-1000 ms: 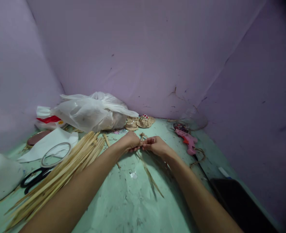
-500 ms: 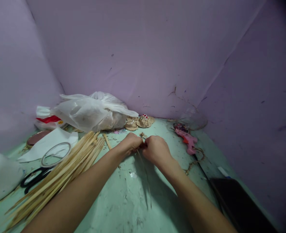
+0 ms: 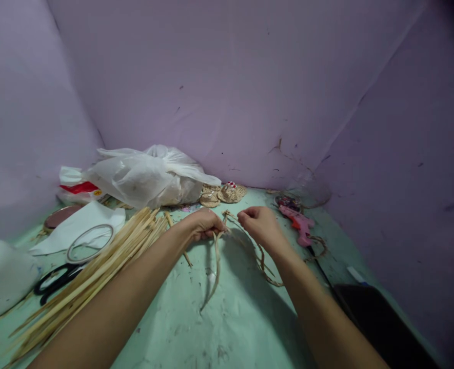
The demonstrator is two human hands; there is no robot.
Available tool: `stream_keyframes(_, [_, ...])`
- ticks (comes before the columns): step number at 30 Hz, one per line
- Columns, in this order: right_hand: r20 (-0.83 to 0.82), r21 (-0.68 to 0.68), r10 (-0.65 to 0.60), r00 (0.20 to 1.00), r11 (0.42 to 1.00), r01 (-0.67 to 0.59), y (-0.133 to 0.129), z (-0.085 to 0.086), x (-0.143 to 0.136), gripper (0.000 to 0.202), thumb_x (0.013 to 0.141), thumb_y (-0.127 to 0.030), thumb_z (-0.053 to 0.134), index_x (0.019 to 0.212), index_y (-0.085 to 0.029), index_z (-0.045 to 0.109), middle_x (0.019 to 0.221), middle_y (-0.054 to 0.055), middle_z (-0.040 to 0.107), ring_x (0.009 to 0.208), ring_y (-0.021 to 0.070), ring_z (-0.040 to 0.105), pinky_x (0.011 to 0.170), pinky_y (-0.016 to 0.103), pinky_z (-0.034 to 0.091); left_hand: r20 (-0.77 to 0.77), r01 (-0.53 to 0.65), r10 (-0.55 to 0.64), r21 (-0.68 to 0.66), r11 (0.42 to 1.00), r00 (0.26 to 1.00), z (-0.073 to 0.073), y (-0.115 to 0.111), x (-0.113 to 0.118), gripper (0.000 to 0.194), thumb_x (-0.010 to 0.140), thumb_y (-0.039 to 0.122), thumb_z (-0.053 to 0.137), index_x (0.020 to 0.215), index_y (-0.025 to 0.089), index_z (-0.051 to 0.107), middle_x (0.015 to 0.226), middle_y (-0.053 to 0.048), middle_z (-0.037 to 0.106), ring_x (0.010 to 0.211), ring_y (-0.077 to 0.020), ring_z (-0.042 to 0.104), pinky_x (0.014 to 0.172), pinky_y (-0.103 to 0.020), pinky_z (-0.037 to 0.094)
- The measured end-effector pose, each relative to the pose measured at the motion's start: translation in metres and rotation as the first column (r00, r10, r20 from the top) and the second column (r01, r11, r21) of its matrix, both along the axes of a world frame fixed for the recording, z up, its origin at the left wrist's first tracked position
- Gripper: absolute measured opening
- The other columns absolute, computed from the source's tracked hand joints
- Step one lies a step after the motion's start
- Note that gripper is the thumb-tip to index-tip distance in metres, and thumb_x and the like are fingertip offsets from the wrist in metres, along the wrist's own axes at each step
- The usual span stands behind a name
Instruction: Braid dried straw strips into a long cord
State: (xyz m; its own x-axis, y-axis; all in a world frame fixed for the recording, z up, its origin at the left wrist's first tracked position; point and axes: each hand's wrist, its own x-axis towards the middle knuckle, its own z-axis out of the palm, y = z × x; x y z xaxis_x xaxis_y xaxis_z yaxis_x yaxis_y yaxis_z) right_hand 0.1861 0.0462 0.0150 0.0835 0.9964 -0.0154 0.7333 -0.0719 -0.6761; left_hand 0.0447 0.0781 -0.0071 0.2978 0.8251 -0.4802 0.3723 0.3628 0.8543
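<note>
My left hand (image 3: 205,224) is closed in a pinch on a braid of dry, tan plant fibre. From those fingers a loose fibre strand (image 3: 217,266) hangs down toward me, curving at its tip. The rest of the braid (image 3: 263,261) loops over the table beneath my right hand. My right hand (image 3: 259,223) is raised slightly to the right, apart from the left, with its fingers curled and pressed together. A thin strand runs toward its fingertips, but whatever is between them is too small to make out.
A bundle of flat dry strips (image 3: 107,277) lies left, beside black scissors (image 3: 55,281) and a ring (image 3: 90,243). Behind are a white plastic bag (image 3: 150,177) and small woven hats (image 3: 232,192). Right stand a pink glue gun (image 3: 298,223) and a dark flat object (image 3: 380,323).
My hands, close together before, are now apart; the right has moved right. The strand below my left hand has swung left, and the braid's loop now shows under my right hand.
</note>
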Motion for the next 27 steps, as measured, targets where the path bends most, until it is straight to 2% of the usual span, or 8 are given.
stream_keyframes(1, [-0.142,-0.105,-0.012,0.990,0.995,-0.003,0.003,-0.004,0.000,0.021,0.071,-0.024,0.047,0.066,-0.011,0.062,0.056,0.005,0.059,0.051,0.0107,0.050,0.046,0.020,0.032,0.008,0.019,-0.019,-0.011,1.000,1.000,-0.002,0.001,-0.001,0.016,0.052,0.020,0.057,0.046,0.014,0.043,0.035,0.006,0.034,0.030,-0.0024,0.022,0.034,-0.019,0.007])
stream_keyframes(3, [-0.421,-0.289,-0.040,0.906,0.953,-0.093,0.005,-0.012,-0.004,0.017,0.071,-0.020,0.047,0.062,-0.011,0.058,0.054,0.004,0.057,0.048,0.0099,0.050,0.046,0.019,0.035,0.012,0.067,-0.067,-0.029,0.997,0.998,-0.005,0.003,-0.002,0.017,0.053,0.021,0.055,0.045,0.015,0.041,0.035,0.006,0.031,0.030,-0.0026,0.020,0.034,-0.020,0.006])
stream_keyframes(6, [-0.629,-0.347,-0.084,0.773,0.920,-0.183,0.004,-0.021,-0.014,0.014,0.070,-0.015,0.048,0.057,-0.012,0.053,0.047,0.001,0.052,0.041,0.0071,0.045,0.042,0.018,0.034,-0.022,0.074,-0.073,0.003,0.997,0.997,-0.007,0.001,-0.002,0.015,0.053,0.019,0.052,0.044,0.015,0.041,0.035,0.006,0.030,0.031,-0.0032,0.021,0.034,-0.020,0.007])
stream_keyframes(10, [-0.564,-0.322,-0.067,0.823,0.936,-0.144,0.006,-0.028,-0.014,0.017,0.065,-0.015,0.052,0.049,-0.013,0.049,0.033,-0.006,0.036,0.029,0.0030,0.024,0.031,0.018,0.016,-0.141,0.101,-0.089,0.078,0.992,0.986,0.002,-0.004,0.001,0.010,0.052,0.016,0.051,0.044,0.014,0.044,0.035,0.005,0.033,0.031,-0.0043,0.024,0.033,-0.020,0.012])
stream_keyframes(12, [-0.524,-0.322,-0.047,0.850,0.935,-0.147,0.008,-0.031,-0.011,0.018,0.062,-0.016,0.054,0.045,-0.013,0.047,0.031,-0.007,0.032,0.028,0.0025,0.020,0.031,0.019,0.011,-0.243,0.146,-0.119,0.093,0.985,0.963,0.007,-0.005,0.001,0.010,0.052,0.017,0.053,0.045,0.014,0.047,0.034,0.005,0.035,0.031,-0.0051,0.026,0.033,-0.020,0.016])
stream_keyframes(17, [-0.537,-0.333,-0.043,0.842,0.928,-0.165,0.010,-0.036,-0.007,0.012,0.060,-0.016,0.054,0.049,-0.012,0.051,0.031,-0.007,0.035,0.028,0.0025,0.021,0.031,0.020,0.011,-0.342,0.255,-0.202,0.117,0.960,0.918,0.014,-0.003,-0.007,0.010,0.053,0.018,0.057,0.059,0.011,0.059,0.040,0.003,0.046,0.033,-0.0056,0.031,0.034,-0.020,0.022])
stream_keyframes(24, [-0.609,-0.328,-0.018,0.793,0.916,-0.231,0.010,-0.037,-0.005,0.011,0.061,-0.019,0.054,0.052,-0.012,0.053,0.033,-0.006,0.038,0.029,0.0025,0.020,0.032,0.020,0.010,-0.396,0.276,-0.221,0.088,0.957,0.891,0.016,0.001,-0.016,0.016,0.055,0.017,0.052,0.067,0.011,0.062,0.043,0.002,0.048,0.032,-0.0047,0.029,0.035,-0.020,0.021])
stream_keyframes(27, [-0.596,-0.333,-0.041,0.802,0.921,-0.200,0.010,-0.035,-0.006,0.007,0.059,-0.016,0.054,0.054,-0.011,0.055,0.035,-0.005,0.041,0.029,0.0026,0.022,0.031,0.020,0.011,-0.440,0.272,-0.196,0.117,0.955,0.876,0.020,-0.004,-0.010,0.019,0.057,0.024,0.052,0.068,0.012,0.062,0.046,0.001,0.050,0.034,-0.0054,0.030,0.036,-0.020,0.023])
